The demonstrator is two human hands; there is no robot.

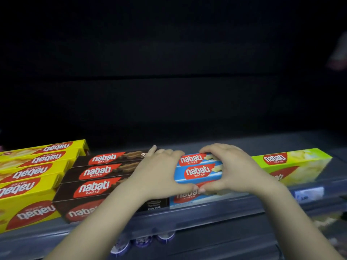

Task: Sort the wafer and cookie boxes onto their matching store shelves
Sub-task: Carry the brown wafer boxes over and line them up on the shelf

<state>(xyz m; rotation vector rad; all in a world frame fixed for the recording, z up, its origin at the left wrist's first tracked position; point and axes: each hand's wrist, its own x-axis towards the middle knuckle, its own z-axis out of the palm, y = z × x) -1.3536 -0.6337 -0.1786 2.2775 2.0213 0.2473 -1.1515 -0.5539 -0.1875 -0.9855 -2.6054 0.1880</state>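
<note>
The blue wafer boxes (199, 172) lie stacked on the shelf (187, 220), between brown boxes (97, 184) at 9 o'clock and a green box (293, 166) at 3 o'clock. Left hand (159, 173) and right hand (232, 169) each hold the top boxes in a curled grip. They seem light, stiff, crushable cardboard; best held by the long edges.

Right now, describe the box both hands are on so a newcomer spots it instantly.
On the grey shelf, boxes lie in colour groups: yellow, brown, blue, green. Left hand and right hand grip the top blue wafer box, the only blue stack, between brown boxes and the green box.
</note>
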